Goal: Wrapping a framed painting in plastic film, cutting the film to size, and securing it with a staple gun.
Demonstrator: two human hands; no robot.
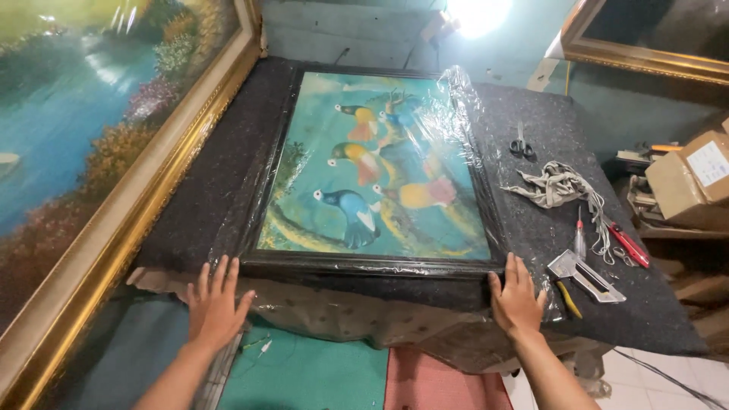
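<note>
On felt table (pixel 228 175) — framed painting (pixel 376 163) flat, long axis running away | left hand (pixel 215 304), right hand (pixel 515 300) — fingers spread, pressing near edge

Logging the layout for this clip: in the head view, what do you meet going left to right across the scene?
Gold-framed landscape painting → left hand → plastic-wrapped bird painting in a dark frame → right hand → bundle of cord → red-handled cutter → cardboard box.
</note>
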